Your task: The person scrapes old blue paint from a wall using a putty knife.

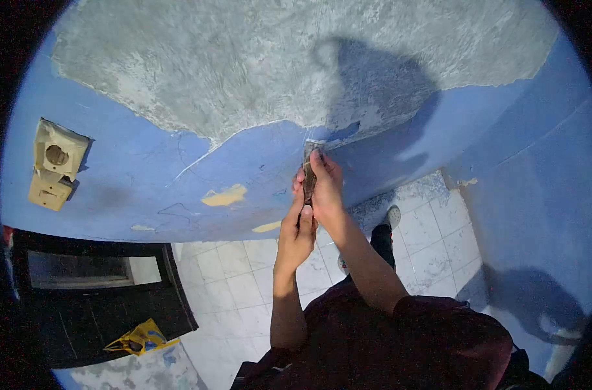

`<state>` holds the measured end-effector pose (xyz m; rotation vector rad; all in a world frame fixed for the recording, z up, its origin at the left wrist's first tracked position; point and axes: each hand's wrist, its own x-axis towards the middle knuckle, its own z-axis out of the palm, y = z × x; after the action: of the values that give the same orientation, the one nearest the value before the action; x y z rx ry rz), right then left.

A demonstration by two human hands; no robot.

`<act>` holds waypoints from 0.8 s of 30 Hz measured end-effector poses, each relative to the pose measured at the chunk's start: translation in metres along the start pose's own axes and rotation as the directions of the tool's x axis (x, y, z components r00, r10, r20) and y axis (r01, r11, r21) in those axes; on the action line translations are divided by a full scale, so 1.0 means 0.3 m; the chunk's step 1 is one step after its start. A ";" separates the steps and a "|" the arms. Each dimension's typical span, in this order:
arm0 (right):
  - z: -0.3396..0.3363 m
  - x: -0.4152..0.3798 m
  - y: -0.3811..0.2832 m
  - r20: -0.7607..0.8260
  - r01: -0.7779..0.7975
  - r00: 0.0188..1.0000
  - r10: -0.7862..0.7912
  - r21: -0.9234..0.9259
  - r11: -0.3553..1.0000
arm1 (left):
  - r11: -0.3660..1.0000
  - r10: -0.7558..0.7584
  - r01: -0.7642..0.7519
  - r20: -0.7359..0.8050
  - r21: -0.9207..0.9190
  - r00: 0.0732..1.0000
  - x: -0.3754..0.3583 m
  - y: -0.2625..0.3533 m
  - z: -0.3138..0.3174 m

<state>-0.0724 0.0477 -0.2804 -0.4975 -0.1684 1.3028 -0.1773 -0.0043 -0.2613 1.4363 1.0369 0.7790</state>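
Observation:
Both my hands are closed around a narrow scraper (309, 175) with a dark, worn handle. Its tip touches the blue painted wall (244, 156), right at the ragged edge of the paint. My right hand (327, 192) grips the upper part, thumb lying along the tool. Lower down, my left hand (297, 235) holds the handle's end, its thumb pointing up. Above the tool is bare grey plaster (211, 65), crossed by my shadow. A small flap of blue paint (344, 132) stands at the edge just right of the tip. The fingers partly hide the scraper.
A worn socket (56, 154) and a switch (50, 190) are on the wall at left. Below them stands a dark cabinet (107, 268) with a yellow bag (143, 336) on it. Debris lies on the white tiled floor (234, 266) near my shoe (393, 216). Another blue wall (536, 195) closes the right side.

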 end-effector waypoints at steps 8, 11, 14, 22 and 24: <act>0.028 -0.004 -0.013 -0.068 -0.001 0.998 0.002 0.005 1.000 | 0.996 -0.069 0.066 -0.042 -0.054 0.997 0.006 0.024 0.004; 0.015 0.000 -0.023 -0.056 0.021 0.998 -0.028 -0.109 0.994 | 0.981 -0.138 0.134 -0.018 -0.140 0.990 0.004 0.034 0.010; 0.031 0.000 -0.024 -0.099 -0.009 0.995 0.004 -0.052 0.999 | 0.998 -0.038 0.035 -0.055 -0.051 0.998 0.010 0.021 0.011; 0.021 0.006 -0.051 -0.095 -0.030 0.995 0.015 -0.154 0.988 | 0.988 -0.019 0.001 -0.117 -0.153 0.993 0.018 0.003 0.064; 0.031 -0.005 -0.048 -0.096 -0.056 0.994 0.050 -0.063 0.996 | 0.987 -0.063 0.045 -0.119 -0.152 0.991 0.002 0.041 0.056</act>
<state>-0.0637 0.0462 -0.2655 -0.6222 -0.1203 1.3257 -0.1599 -0.0099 -0.2516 1.2407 1.0838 0.8960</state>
